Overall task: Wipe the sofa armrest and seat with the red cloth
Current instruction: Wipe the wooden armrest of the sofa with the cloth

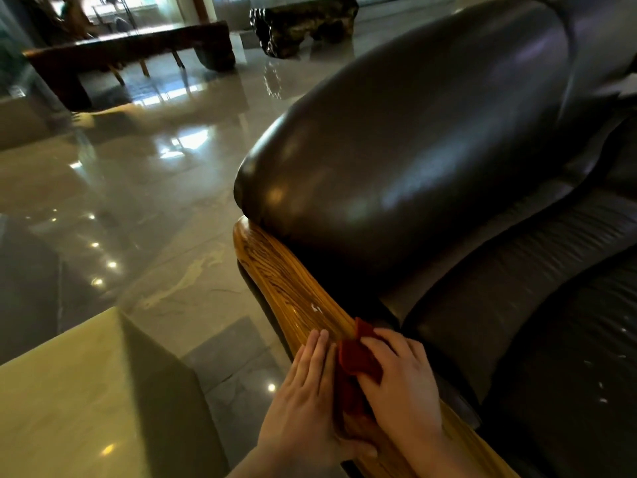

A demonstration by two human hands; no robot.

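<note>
Two bare hands at bottom, both on one wooden armrest rail (296, 288). Left hand (303, 401) lies flat on the rail's outer side, fingers straight and pressed together, thumb tucked under toward the cloth, gripping nothing visibly. Right hand (401, 381) presses one red cloth (356, 363) onto the rail top, fingers curled over it; cloth bunched between the two hands, touching both. One pale stone side table (86, 391) at lower left, just beside the rail. Right of the rail, one dark leather seat cushion (551, 339), with white flecks on it. Above, one padded dark leather arm bolster (413, 150) sits on the rail. Glossy tiled floor (120, 201) beyond. Far back: one long dark wooden bench (138, 46), one gnarled root-wood table (303, 25), blurred.
</note>
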